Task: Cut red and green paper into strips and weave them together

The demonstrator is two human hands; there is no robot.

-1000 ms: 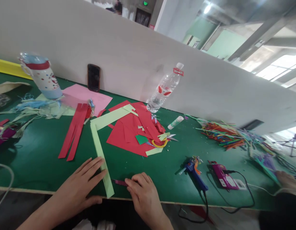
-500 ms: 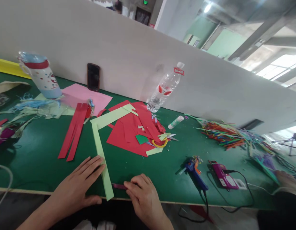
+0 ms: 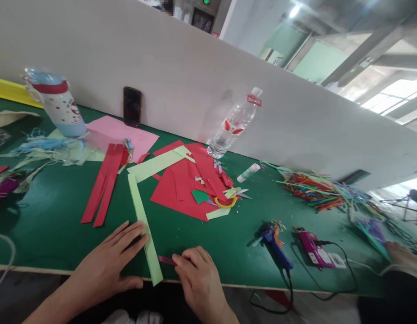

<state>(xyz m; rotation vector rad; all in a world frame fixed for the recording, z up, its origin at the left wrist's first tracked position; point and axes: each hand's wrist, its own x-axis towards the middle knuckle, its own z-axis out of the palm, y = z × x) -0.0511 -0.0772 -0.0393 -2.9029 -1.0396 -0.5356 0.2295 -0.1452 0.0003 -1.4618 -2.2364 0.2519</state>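
A pale green paper strip (image 3: 138, 209) lies folded on the table, its narrow folded arm running toward the front edge. My left hand (image 3: 117, 252) rests flat with outstretched fingers, the fingertips pressing on this arm. Between the thumb and fingers of my right hand (image 3: 198, 279) is a slim purple tool (image 3: 167, 260), perhaps a craft knife. Its far end meets the right edge of the green strip near the strip's lower end; whether it goes into the fold I cannot tell. The upper arm of the strip overlaps several red paper sheets (image 3: 168, 191).
Yellow-handled scissors (image 3: 225, 201), a glue stick (image 3: 248, 172) and a water bottle (image 3: 233, 123) stand or lie behind. Red strips (image 3: 102, 189) are at left. A blue glue gun (image 3: 275, 247) and its cable lie at right, near another person's hand (image 3: 402, 256).
My right hand has shifted slightly left with the purple tool, whose end now touches the strip's edge. My left hand stays in place.
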